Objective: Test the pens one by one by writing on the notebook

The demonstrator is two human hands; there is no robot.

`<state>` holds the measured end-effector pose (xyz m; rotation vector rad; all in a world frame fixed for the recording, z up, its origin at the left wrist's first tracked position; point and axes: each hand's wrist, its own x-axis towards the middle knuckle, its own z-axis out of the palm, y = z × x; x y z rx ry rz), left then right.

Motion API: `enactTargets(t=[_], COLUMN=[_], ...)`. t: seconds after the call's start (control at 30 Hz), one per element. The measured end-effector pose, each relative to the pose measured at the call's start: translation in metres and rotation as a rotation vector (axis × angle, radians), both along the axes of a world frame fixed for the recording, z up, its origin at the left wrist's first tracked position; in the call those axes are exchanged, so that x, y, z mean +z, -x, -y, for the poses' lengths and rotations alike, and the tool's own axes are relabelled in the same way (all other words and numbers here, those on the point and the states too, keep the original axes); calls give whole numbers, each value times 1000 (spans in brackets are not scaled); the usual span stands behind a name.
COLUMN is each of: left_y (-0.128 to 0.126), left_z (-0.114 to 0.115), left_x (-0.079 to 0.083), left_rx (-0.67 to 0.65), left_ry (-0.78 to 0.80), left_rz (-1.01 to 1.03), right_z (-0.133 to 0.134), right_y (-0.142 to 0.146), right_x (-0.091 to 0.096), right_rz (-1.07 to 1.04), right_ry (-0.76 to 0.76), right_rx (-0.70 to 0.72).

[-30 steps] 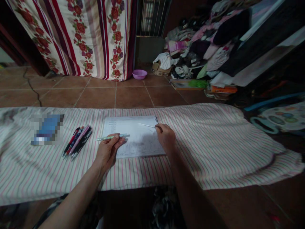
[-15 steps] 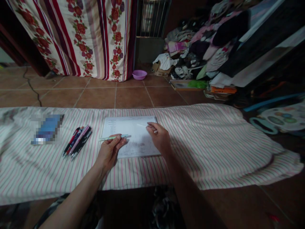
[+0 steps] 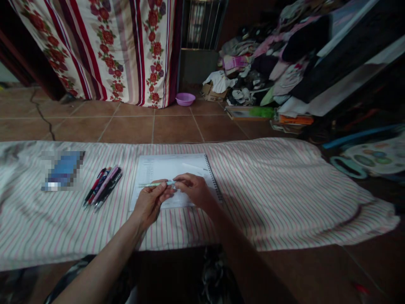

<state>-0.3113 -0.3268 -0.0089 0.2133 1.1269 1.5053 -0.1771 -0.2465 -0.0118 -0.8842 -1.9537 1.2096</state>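
Edges: striped cloth (image 3: 268, 190) runs the full width; its near edge passes under both forearms, its far edge meets the tiled floor (image 3: 177, 126).
Open room: bare cloth right of the notebook (image 3: 164, 166); on the left, the loose pens (image 3: 103, 188) lie near the left hand but apart from it.
Counts: 1 notebook, 1 green pen (image 3: 155, 184), 1 thin white stick (image 3: 194, 166) on the page, roughly 5 loose pens side by side (exact count unclear), 1 blurred blue item (image 3: 63, 170).
Pen place: held just above the notebook's near half, between both hands.
Pen axis: left-right, nearly level, along the cloth's near edge; tip end can't tell.
Left hand (image 3: 150, 202) grip: thumb and fingers pinching the barrel.
Right hand (image 3: 194, 192) grip: fingertips pinching the pen's right end, touching the left hand's fingers.
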Motion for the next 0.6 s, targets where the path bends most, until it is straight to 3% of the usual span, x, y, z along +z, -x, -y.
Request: enactTargets(t=[0.2, 0.27, 0.47, 0.6], left_y=[-2, -2, 5, 4], left_z=[11, 15, 18, 14], left_x=[2, 2, 6, 4], left_rx=[-263, -234, 40, -23], left_ry=[-12, -57, -264, -278], left_rz=[-229, -403, -1154, -1089], right_z=[-12, -17, -21, -16], right_y=[-10, -14, -19, -16], right_x=[3, 3, 8, 10], right_rz=[-58, -72, -42, -60], right_ry=[-58, -96, -106, -46], right_rx=[-85, -120, -141, -96])
